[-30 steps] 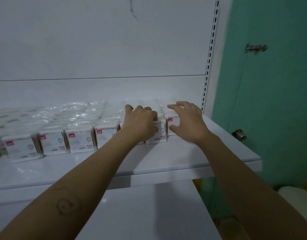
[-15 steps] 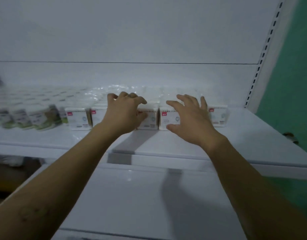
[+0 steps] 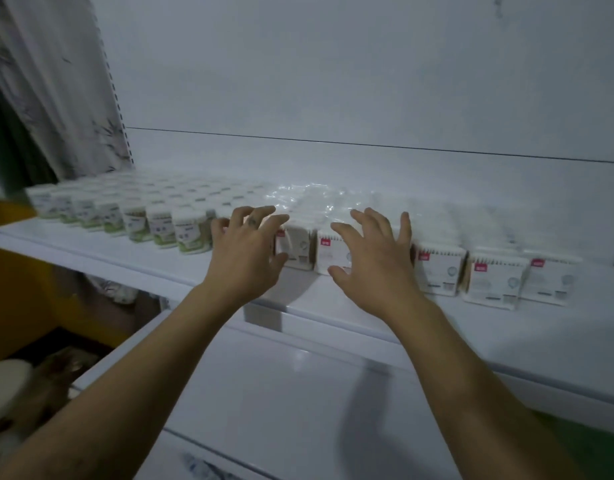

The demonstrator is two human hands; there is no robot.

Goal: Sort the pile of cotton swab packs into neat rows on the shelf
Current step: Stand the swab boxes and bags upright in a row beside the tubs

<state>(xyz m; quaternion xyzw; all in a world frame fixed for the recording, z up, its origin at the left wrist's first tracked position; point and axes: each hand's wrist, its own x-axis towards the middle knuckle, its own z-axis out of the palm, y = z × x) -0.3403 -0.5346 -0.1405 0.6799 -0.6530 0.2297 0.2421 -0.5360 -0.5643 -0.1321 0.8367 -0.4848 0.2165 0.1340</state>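
Fingers (image 3: 405, 230) splayed, left hand (image 3: 245, 261) and right hand (image 3: 376, 271) reach glossy, boxy packs (image 3: 438, 270).

White, film-wrapped cotton swab packs (image 3: 437, 271) with red corner tags are standing upright in rows on the white shelf (image 3: 506, 327). One is sitting slightly turned between the fingers (image 3: 251, 218) of the left hand (image 3: 245, 258) and those of the right hand (image 3: 374, 261); others are lining up just beyond the right fingers.

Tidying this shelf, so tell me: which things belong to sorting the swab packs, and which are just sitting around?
Job: square white cotton swab packs with red tags; flat white shelf; left hand; right hand.
Lying about: round white tubs with green labels; patterned grey curtain.
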